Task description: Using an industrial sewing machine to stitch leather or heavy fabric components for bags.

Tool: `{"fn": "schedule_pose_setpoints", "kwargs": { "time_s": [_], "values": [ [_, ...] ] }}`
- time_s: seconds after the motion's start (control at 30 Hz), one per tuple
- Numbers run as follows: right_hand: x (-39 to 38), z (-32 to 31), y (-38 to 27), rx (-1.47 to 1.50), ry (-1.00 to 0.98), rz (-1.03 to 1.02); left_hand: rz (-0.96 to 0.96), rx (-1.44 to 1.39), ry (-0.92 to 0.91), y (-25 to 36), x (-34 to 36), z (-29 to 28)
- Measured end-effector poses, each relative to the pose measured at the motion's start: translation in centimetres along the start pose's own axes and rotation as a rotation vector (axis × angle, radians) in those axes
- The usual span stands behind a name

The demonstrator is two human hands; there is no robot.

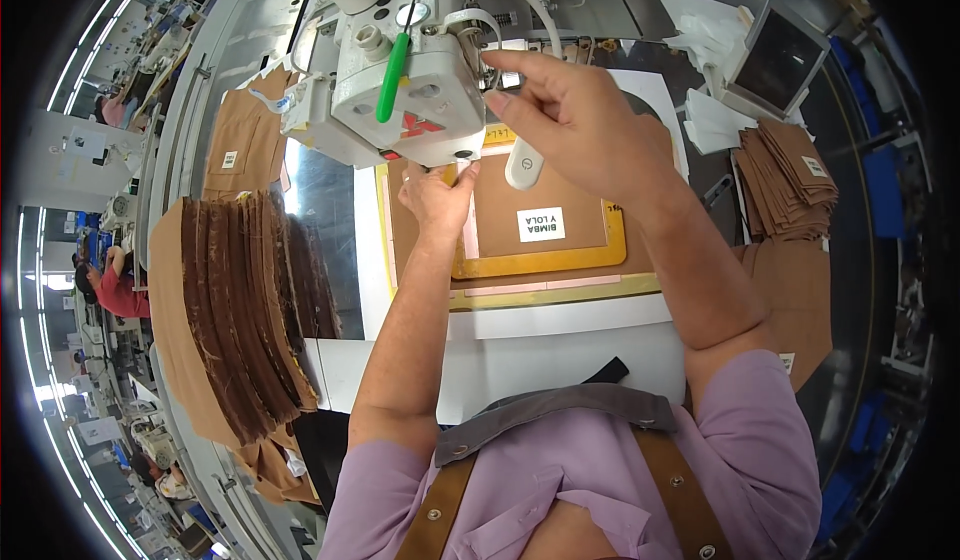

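A white industrial sewing machine head [425, 100] stands in front of me. Below it, a brown fabric or leather panel [500, 230] with a white label lies within a yellow template frame [545, 263]. My left hand [437, 198] rests on the panel's left part, thumb stretched apart; its other fingertips are partly hidden beneath the machine head. My right hand [570, 110] is raised at the machine head's right side, near its thread parts, with index finger and thumb apart. I see nothing held in it.
A thick stack of brown pieces [235, 310] stands at left, another brown pile [785, 180] at right. A green-handled thin metal tool [393, 85] is on the machine head. A dark-screened panel [775, 60] stands at the far right. Other people work in the far left background.
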State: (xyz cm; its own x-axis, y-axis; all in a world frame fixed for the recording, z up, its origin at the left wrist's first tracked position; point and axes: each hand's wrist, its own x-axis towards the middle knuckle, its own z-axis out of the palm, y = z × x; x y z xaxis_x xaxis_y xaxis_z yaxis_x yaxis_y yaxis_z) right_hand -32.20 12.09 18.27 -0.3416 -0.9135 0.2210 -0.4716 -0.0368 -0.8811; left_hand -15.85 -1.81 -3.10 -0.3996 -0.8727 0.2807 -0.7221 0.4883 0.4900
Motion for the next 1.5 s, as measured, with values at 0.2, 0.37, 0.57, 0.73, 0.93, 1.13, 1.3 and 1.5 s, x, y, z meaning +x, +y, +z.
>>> {"fn": "schedule_pose_setpoints", "kwargs": {
  "time_s": [0.2, 0.37, 0.57, 0.73, 0.93, 1.13, 1.3, 1.5],
  "values": [
    [0.3, 1.5, 0.5, 0.201, 0.067, -0.018, -0.032, -0.038, -0.044, 0.7, 0.2, -0.2],
    [0.3, 2.1, 0.5, 0.619, 0.076, -0.06, -0.022, -0.028, -0.018, 1.1, 0.0, -0.5],
    [-2.2, 0.7, 0.1, -0.36, 0.305, -0.282, -0.014, -0.098, -0.007, 0.9, 0.5, -0.7],
    [-5.1, -0.3, 6.7, -0.111, 0.464, -0.204, -0.1, -0.159, -0.095, 1.0, 0.6, -0.6],
    [-6.4, 3.2, 13.1, -0.24, 0.136, 0.046, -0.105, -0.05, -0.085, 1.0, 0.6, -0.4],
    [-2.9, 8.7, 15.4, -0.241, 0.084, -0.202, -0.142, -0.084, -0.065, 1.5, 0.9, -0.1],
    [-1.8, 10.5, 16.0, -0.483, 0.038, -0.145, -0.089, -0.082, -0.028, 0.9, 0.8, 0.0],
    [-2.2, 10.1, 15.6, -0.598, 0.005, -0.229, 0.054, -0.117, -0.082, 0.4, 0.3, -0.8]
  ]
}}
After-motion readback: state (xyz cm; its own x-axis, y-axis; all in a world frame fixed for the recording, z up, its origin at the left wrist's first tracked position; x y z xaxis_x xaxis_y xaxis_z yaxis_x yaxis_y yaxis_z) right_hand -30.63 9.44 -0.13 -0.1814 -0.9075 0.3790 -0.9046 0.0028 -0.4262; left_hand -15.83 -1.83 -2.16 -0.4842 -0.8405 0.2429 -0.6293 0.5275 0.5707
